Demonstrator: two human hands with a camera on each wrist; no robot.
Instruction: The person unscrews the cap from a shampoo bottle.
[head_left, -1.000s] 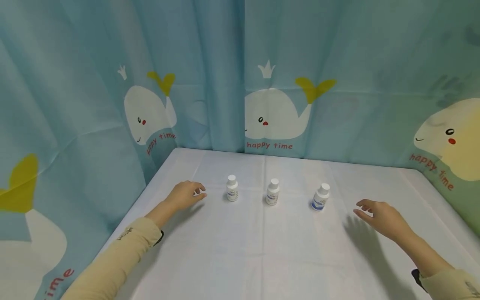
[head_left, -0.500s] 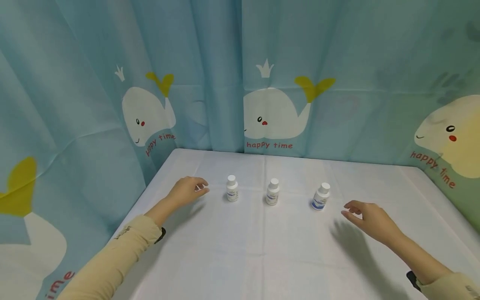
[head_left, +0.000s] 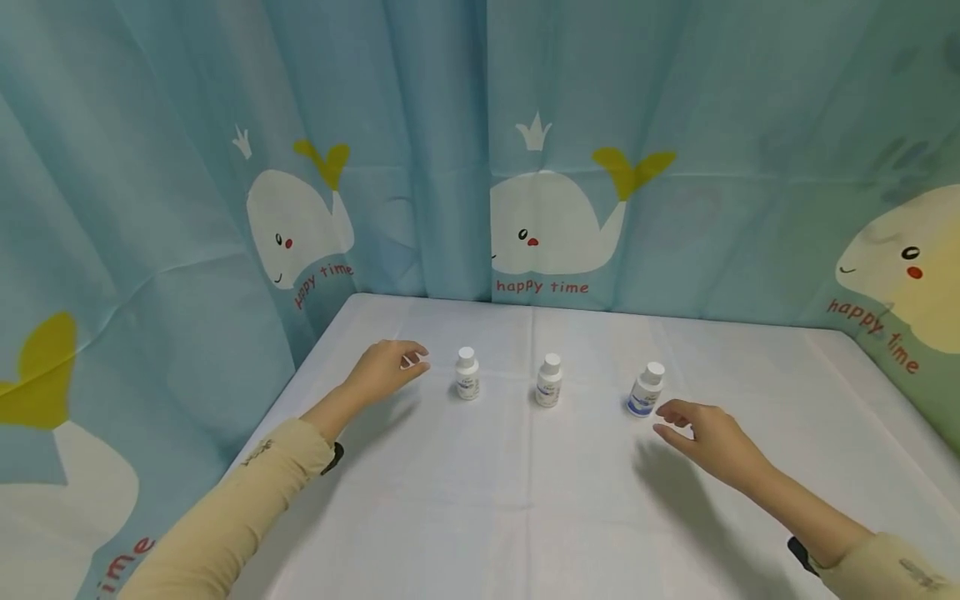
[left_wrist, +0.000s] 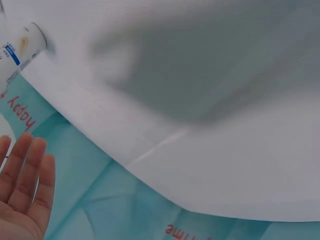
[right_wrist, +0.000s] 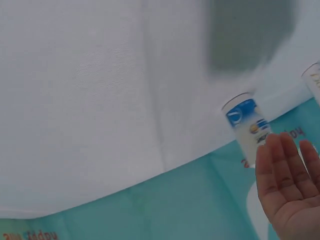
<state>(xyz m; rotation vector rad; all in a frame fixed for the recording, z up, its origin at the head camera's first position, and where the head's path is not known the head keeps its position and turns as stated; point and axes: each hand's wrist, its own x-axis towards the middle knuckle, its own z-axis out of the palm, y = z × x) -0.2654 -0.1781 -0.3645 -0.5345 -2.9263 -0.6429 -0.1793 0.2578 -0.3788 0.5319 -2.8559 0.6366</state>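
Three small white bottles with white caps stand upright in a row in the head view: a left bottle (head_left: 467,375), a middle bottle (head_left: 548,382) and a right bottle (head_left: 645,392) with a blue label band. My left hand (head_left: 384,368) hovers just left of the left bottle, fingers loosely bent, holding nothing. Close beside the right bottle, on its near right side, is my right hand (head_left: 703,435), also holding nothing, thumb and fingers apart. The right wrist view shows the blue-banded bottle (right_wrist: 245,122) partly behind the fingertips; touching cannot be made out.
A white-covered table (head_left: 450,500) lies under both hands. Behind it and at the sides hangs a blue curtain (head_left: 420,167) printed with whales, meeting the table's far edge. Shadows of both arms fall on the cloth.
My right hand has moved left, closer to the right bottle. My left hand has shifted slightly right and farther forward, towards the left bottle. The bottles stand where they were.
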